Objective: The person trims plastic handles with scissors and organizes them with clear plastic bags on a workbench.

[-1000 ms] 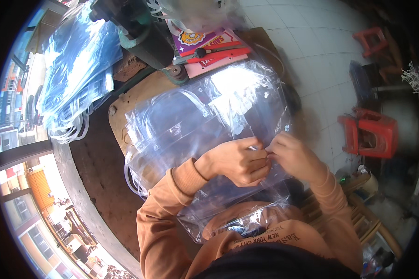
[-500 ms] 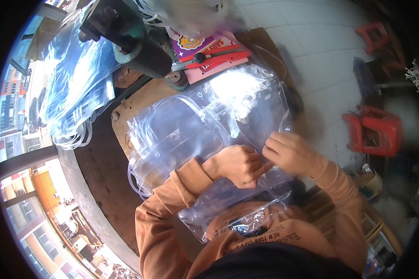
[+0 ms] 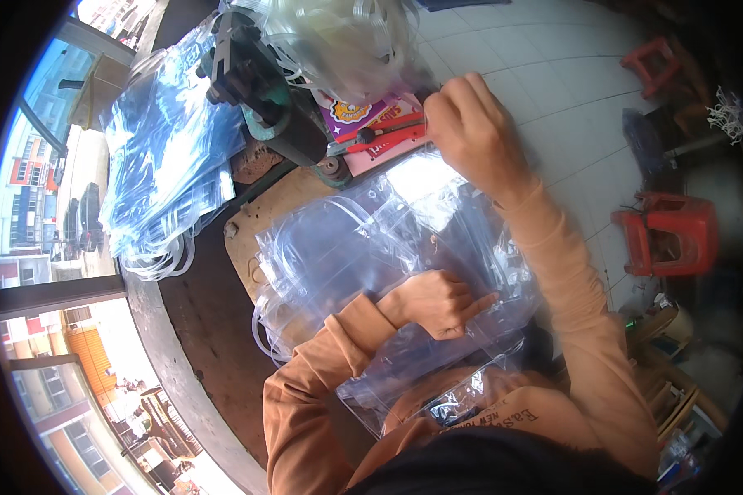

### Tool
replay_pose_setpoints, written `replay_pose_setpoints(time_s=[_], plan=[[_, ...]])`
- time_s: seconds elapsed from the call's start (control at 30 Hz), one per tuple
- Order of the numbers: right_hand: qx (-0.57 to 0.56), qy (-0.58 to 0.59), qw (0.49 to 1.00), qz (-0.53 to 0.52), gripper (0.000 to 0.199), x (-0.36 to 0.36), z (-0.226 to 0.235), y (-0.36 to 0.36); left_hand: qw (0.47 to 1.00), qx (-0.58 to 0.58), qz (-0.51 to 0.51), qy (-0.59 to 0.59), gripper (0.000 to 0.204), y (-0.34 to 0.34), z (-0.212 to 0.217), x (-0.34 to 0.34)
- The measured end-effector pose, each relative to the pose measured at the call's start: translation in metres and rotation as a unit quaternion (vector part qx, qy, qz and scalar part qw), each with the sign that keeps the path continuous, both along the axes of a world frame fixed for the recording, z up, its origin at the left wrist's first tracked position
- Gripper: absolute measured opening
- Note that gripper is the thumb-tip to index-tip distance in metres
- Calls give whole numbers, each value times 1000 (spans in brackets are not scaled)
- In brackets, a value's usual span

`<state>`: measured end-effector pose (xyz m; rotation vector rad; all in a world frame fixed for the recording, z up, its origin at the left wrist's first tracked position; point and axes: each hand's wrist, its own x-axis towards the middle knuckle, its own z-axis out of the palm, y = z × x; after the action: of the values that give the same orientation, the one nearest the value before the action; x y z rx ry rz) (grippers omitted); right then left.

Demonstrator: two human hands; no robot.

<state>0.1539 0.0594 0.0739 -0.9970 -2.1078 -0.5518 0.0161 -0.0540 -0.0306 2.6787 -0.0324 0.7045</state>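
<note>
A stack of clear plastic bags (image 3: 322,247) with pale tubular handles lies before me. My left hand (image 3: 437,305) rests on it, most fingers curled in and the index finger stretched to the right; whatever those fingers hold is hidden. Raised over the far right side of the stack, my right hand (image 3: 475,136) has its fingers bent and drawn together. Its fingertips are turned away, so any held thing stays out of sight. Close to that hand lies a red-handled tool (image 3: 388,132) with a dark round knob, on a purple and pink printed packet (image 3: 363,161).
A dark green metal press (image 3: 281,124) stands at the far left of the board (image 3: 243,247). Beyond it sits a bundle of clear tubing handles (image 3: 347,41). More clear bags (image 3: 169,157) are piled at left. Red plastic stools (image 3: 673,235) stand on the tiled floor.
My right hand has left the spot beside my left hand and gone up and away, toward the red-handled tool. My left hand stays on the bags. The whole view has shifted slightly.
</note>
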Motion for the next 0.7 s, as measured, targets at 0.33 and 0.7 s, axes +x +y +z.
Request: replay_pose_setpoints(time_s=[0.33, 0.7], plan=[[226, 164, 928, -245, 10, 73, 65, 39, 1000, 12, -10, 12, 59, -4, 2, -1], [-159, 4, 818, -553, 18, 265, 14, -137, 1000, 22, -4, -3, 57, -5, 0, 2]])
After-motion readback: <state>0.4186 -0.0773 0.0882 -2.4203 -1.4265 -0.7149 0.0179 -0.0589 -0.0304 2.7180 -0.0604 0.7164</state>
